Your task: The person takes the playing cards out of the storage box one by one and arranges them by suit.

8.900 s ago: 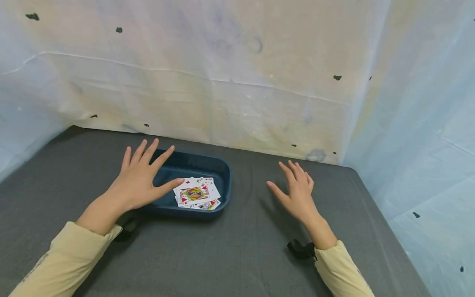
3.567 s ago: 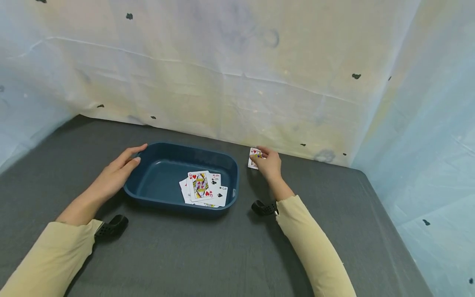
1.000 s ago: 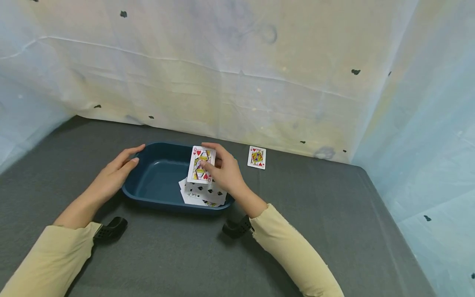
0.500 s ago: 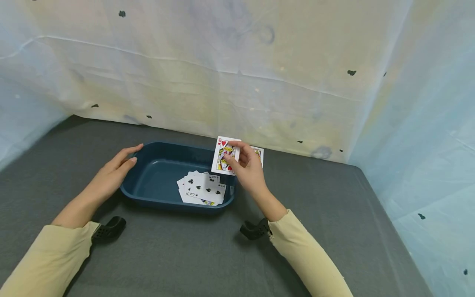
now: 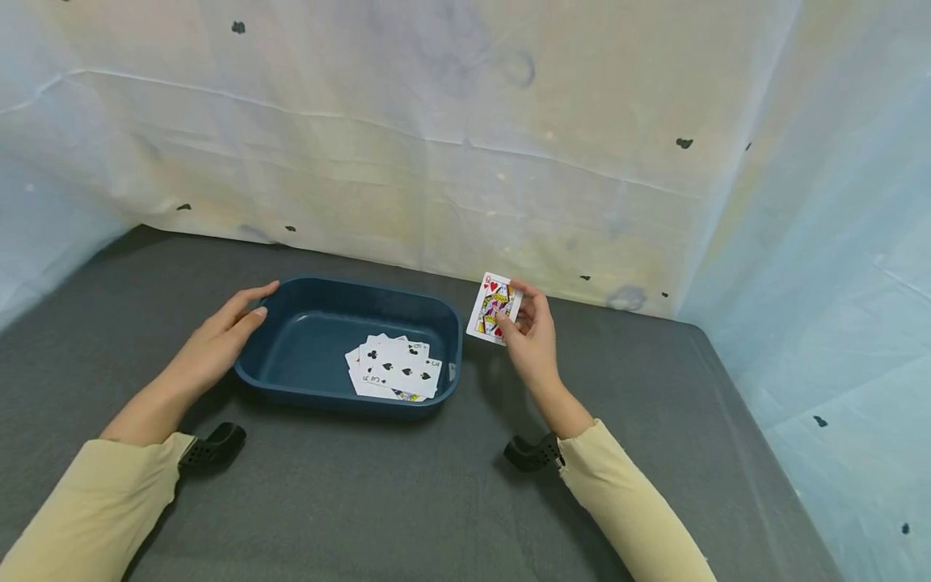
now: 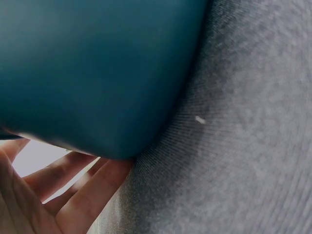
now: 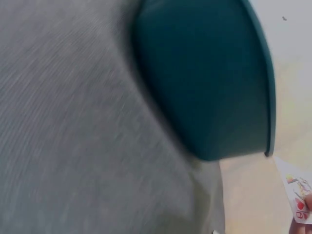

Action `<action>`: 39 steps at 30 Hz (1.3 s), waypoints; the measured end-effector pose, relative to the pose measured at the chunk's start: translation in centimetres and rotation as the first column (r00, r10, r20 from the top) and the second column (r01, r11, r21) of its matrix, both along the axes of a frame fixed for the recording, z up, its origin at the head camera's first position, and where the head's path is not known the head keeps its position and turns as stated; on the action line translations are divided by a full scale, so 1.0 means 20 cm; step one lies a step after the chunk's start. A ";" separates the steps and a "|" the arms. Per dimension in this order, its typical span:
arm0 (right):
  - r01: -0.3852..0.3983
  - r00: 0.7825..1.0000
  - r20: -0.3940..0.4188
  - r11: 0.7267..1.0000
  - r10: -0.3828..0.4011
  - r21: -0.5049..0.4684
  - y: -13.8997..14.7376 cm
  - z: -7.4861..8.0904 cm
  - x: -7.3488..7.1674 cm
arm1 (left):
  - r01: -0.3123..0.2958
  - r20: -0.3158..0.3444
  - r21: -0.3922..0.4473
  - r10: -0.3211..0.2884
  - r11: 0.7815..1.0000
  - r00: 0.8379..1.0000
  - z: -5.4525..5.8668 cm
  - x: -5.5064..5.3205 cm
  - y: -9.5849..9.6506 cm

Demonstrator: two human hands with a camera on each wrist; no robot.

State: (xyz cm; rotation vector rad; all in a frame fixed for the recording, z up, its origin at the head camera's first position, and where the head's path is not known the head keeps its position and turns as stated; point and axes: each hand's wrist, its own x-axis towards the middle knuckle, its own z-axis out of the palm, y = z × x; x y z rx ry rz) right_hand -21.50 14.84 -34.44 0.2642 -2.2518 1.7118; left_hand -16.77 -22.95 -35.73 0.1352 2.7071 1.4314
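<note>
My right hand (image 5: 534, 339) pinches a queen of hearts playing card (image 5: 491, 307) between thumb and fingers, just right of the dark blue tray. Part of that card (image 7: 295, 192) also shows at the right wrist view's lower right edge. My left hand (image 5: 211, 347) touches the tray's left end; in the left wrist view its fairly straight fingers (image 6: 95, 195) lie against the outer wall. Inside the tray (image 5: 291, 394), toward its right end, lies a small overlapping pile of cards (image 5: 396, 368), a three of spades on top. The jack laid on the table earlier is hidden behind the right hand and queen.
A dark grey cloth-covered table (image 5: 407, 501) lies under everything. A pale hanging sheet (image 5: 407, 162) borders its back edge, and bluish sheeting (image 5: 836, 323) hangs at the right. Black straps (image 5: 534, 453) stick out at both wrists.
My right hand has lifted the queen from the pile and carried it rightward past the tray's rim, over the spot where the jack was put down earlier. My left hand stays at the tray.
</note>
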 end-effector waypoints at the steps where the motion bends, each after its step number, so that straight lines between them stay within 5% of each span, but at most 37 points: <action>1: 0.006 1.000 0.023 1.000 -0.006 0.015 0.01 0.00 0.00 | -0.001 0.001 -0.001 0.001 1.000 1.000 0.00 0.00 0.00; 6: 0.015 0.988 0.148 0.989 -0.037 0.149 0.07 -0.02 0.01 | -0.004 0.004 -0.008 0.004 1.000 1.000 0.00 -0.01 0.01; 13: -0.034 0.969 0.240 0.935 -0.055 0.353 0.14 -0.07 0.00 | 0.000 0.006 -0.008 0.001 1.000 1.000 0.00 -0.01 0.01; 20: -0.105 0.947 0.317 0.893 -0.044 0.438 0.16 -0.09 -0.01 | -0.008 0.013 -0.018 0.009 1.000 1.000 -0.01 0.00 0.01; 32: -0.115 0.954 0.294 0.825 -0.064 0.553 0.17 -0.11 -0.03 | -0.013 0.005 -0.014 0.013 1.000 1.000 0.00 0.00 0.01; 39: -0.119 0.956 0.286 0.810 -0.062 0.574 0.16 -0.12 -0.03 | -0.021 -0.006 -0.020 0.021 1.000 1.000 0.00 0.00 0.01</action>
